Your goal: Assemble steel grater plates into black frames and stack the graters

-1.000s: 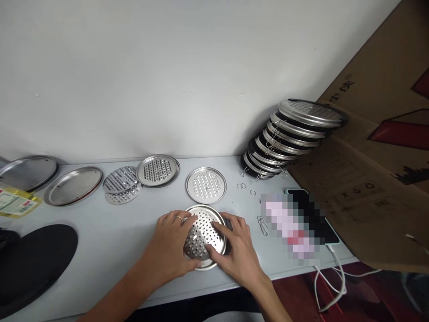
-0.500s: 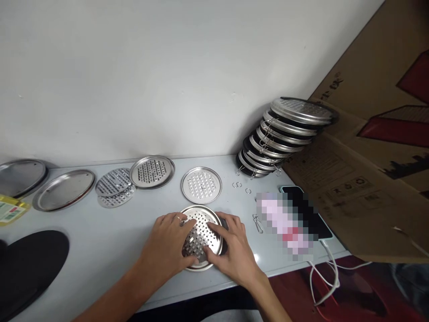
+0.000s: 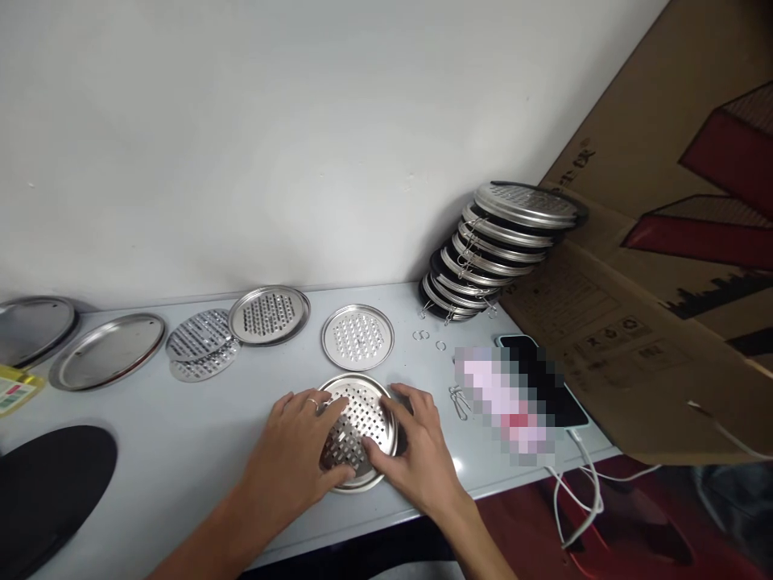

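Note:
A round metal grater plate (image 3: 362,423) lies at the front of the table, its face perforated with small square holes. My left hand (image 3: 305,447) grips the left rim, thumb at the near edge and fingers over the far left side. On the opposite rim is my right hand (image 3: 419,447), its thumb and a finger resting on the plate while other fingers stick out past the edge. Just behind sits another round grater plate (image 3: 357,337), with raised teeth. To the right of my right hand lie a few metal clips (image 3: 459,403) and small wire rings (image 3: 421,335).
A leaning stack of round graters with black parts (image 3: 489,258) stands by a cardboard box (image 3: 604,322). A phone (image 3: 543,379) with a white cable lies at right. More grater discs (image 3: 202,346), metal trays (image 3: 109,350) and a black disc (image 3: 54,491) are at left.
The view has shifted slightly, so most things appear a little further left. Both hands stay on the grater plate; my right index finger sits a little nearer the rim.

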A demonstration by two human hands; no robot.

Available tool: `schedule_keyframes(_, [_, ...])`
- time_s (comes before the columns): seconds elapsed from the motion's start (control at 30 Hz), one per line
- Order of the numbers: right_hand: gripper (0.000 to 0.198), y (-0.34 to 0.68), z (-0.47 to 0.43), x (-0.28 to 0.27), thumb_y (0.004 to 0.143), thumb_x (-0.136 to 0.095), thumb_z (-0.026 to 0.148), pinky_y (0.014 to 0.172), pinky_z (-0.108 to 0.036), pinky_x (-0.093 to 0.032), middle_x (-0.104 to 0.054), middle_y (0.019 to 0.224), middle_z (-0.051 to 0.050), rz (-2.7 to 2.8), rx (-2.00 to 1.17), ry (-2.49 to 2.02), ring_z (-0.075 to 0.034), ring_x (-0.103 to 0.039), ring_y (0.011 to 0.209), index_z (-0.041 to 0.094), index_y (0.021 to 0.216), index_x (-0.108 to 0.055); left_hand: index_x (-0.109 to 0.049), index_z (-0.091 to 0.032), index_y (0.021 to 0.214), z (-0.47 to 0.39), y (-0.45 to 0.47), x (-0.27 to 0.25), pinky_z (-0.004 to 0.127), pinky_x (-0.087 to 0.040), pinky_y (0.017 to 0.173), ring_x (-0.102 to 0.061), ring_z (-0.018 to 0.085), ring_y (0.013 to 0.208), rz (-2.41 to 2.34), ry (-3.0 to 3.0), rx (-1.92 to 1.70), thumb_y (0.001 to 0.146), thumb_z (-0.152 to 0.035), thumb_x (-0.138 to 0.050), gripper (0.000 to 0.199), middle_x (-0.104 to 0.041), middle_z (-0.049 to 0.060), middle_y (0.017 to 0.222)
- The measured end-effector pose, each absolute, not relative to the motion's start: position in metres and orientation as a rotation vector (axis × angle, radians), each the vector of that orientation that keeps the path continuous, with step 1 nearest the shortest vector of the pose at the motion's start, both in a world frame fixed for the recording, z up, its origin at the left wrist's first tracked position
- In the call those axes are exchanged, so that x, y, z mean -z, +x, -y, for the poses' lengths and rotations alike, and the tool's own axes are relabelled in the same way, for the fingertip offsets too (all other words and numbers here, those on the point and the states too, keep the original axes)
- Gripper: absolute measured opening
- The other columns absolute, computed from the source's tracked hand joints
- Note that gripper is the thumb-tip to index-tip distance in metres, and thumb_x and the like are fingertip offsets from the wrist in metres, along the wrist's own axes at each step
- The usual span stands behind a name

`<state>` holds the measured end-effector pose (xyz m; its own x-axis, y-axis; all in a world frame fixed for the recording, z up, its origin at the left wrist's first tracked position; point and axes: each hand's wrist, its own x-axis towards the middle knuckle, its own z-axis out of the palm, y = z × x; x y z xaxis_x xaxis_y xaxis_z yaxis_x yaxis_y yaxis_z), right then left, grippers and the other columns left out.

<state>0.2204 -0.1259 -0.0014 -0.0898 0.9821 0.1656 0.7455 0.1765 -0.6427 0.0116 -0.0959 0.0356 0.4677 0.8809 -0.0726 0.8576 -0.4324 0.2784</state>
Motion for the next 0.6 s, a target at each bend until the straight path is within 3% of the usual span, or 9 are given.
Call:
schedule_keyframes(0.37, [0.043, 0.218, 0.124, -0.003, 0.083, -0.07, 0.036, 0.1, -0.052, -0.044, -0.051, 0.131, -0.014, 1.958, -0.473, -1.631, -0.033, -0.045, 0.12, 0.018, 0.121, -0.062, -0.058, -0.024, 0.131, 0.097, 0.008, -0.029, 0.061, -0.038, 0.105, -0.053, 0.037, 0.125, -1.44, 2.515, -0.166, 0.067, -0.043, -0.079, 0.07, -0.062, 0.011, 0.134])
schedule_keyframes(0.6, [0.043, 0.218, 0.126, -0.004, 0.08, -0.073, 0.04, 0.097, -0.055, -0.043, -0.054, 0.133, -0.015, 2.008, -0.385, -1.608, -0.035, -0.044, 0.121, 0.019, 0.117, -0.064, -0.042, -0.02, 0.145, 0.101, -0.002, -0.011, 0.06, -0.036, 0.11, -0.046, 0.038, 0.134, -1.37, 2.668, -0.274, 0.075, -0.052, -0.071, 0.083, -0.054, 0.012, 0.145])
